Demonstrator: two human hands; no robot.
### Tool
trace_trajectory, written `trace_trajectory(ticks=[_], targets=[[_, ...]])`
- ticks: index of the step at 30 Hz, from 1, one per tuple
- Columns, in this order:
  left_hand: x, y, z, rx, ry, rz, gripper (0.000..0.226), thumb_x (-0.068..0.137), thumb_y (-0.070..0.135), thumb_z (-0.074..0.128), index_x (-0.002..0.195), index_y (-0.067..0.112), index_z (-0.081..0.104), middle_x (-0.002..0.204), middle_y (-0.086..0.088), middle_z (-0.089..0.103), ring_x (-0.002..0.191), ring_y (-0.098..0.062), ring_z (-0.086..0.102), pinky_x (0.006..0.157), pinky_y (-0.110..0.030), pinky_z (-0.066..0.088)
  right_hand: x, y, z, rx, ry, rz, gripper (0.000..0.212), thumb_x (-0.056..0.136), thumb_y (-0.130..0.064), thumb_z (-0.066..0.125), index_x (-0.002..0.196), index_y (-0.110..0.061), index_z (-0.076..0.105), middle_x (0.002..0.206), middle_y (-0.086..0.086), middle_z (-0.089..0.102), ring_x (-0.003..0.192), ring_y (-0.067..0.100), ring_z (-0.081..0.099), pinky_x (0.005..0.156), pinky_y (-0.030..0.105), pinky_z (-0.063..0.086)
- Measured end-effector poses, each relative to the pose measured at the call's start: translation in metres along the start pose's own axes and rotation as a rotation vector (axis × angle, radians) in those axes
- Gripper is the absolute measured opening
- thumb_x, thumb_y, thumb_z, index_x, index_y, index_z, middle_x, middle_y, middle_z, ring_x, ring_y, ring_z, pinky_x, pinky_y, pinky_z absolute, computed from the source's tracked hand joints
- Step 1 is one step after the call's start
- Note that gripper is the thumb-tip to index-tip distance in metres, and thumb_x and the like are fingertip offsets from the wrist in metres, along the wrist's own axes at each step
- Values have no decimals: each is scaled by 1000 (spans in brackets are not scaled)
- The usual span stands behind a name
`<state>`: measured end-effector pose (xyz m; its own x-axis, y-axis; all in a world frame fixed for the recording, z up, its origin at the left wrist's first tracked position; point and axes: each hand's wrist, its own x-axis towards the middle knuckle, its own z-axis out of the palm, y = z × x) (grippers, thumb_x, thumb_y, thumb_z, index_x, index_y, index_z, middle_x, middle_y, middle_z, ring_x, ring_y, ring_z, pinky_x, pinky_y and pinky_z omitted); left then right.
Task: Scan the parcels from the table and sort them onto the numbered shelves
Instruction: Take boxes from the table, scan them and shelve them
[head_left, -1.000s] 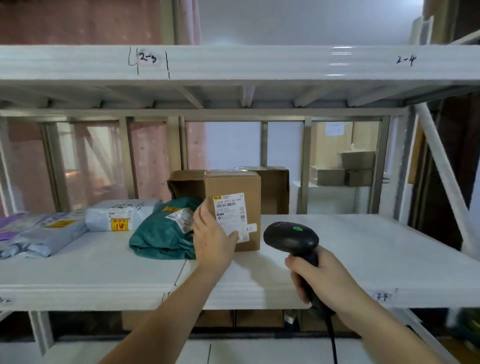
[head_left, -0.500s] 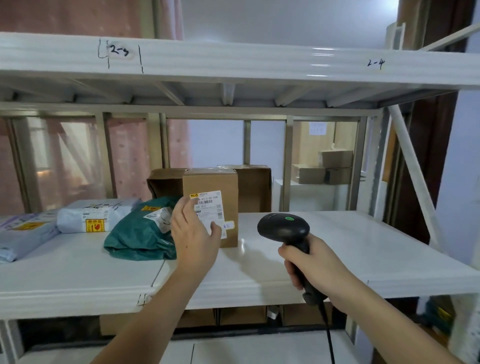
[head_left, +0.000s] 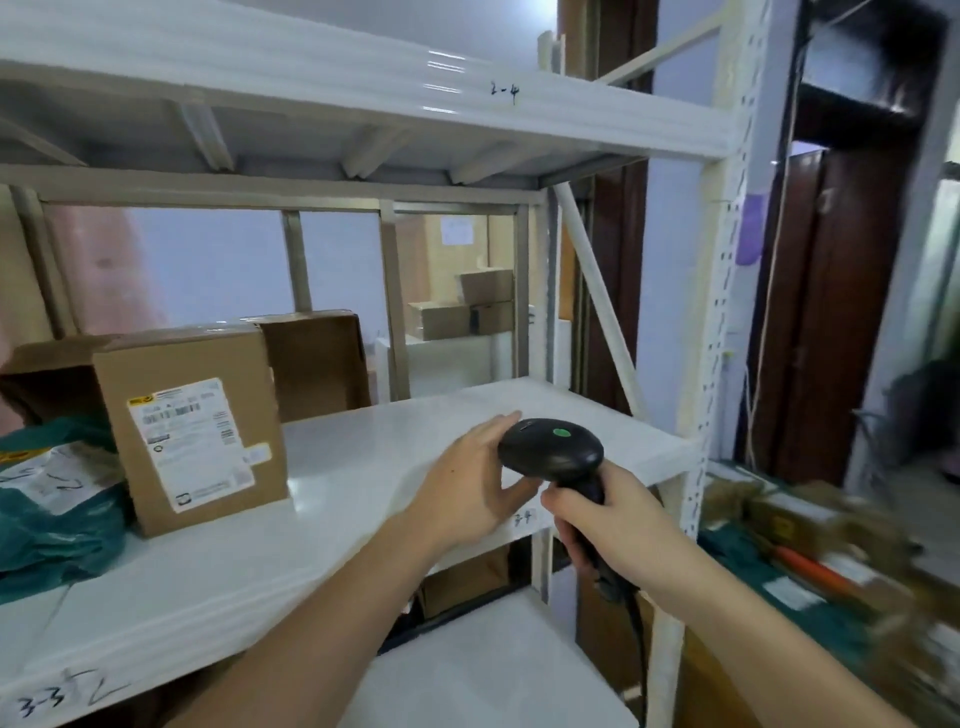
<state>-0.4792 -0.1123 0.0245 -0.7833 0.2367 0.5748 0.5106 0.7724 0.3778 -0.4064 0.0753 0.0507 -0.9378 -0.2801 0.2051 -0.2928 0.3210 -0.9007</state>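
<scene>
A cardboard parcel (head_left: 197, 421) with a white barcode label stands upright on the white shelf (head_left: 363, 447) marked 3-4. My left hand (head_left: 475, 486) is off the parcel, fingers relaxed, beside the head of the black barcode scanner (head_left: 553, 449). My right hand (head_left: 605, 525) grips the scanner's handle, and its cable hangs down below. A green plastic mailer (head_left: 47, 525) with a white label lies left of the parcel.
More brown boxes (head_left: 317, 364) stand behind the parcel. The upper shelf (head_left: 498, 98) reads 2-4. A white upright post (head_left: 727, 312) bounds the rack on the right. Blurred parcels (head_left: 821, 551) lie low at the right. A lower shelf (head_left: 498, 670) shows beneath.
My left hand let go of the cardboard parcel and drew back to the scanner. The view swung right, so the parcel now sits at the left.
</scene>
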Motion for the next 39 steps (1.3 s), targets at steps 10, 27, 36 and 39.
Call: trace_trajectory(ticks=[10,27,36,39], targets=[[47,143,162,-245,-356,269,62,94,19,74,151,16,50,150,-1,55,139,-19,50,113,-21,31,-117,64,-114,-89,438,225,3,95,-24,62,96,-24,60,57,0,60,48,12,54,51,27,47],[94,225,340,-316,-502,22,55,100,50,61,151,31,52,155,7,52,141,-17,48,110,-36,43,-176,154,-274,-72,601,395,10,95,-19,64,93,-10,59,57,8,60,49,20,55,54,35,48],[159,192,419,-186,-597,-15,71,98,66,54,160,37,36,172,9,26,158,-19,24,126,-52,29,-104,220,-319,-88,568,443,7,95,-18,62,91,-13,58,57,8,58,49,23,55,55,36,47],[188,182,446,-174,-613,-21,73,97,69,52,161,37,35,172,9,24,158,-19,24,125,-52,28,-73,245,-333,-91,544,449,3,94,-16,61,96,-15,59,56,9,56,45,22,51,52,35,46]])
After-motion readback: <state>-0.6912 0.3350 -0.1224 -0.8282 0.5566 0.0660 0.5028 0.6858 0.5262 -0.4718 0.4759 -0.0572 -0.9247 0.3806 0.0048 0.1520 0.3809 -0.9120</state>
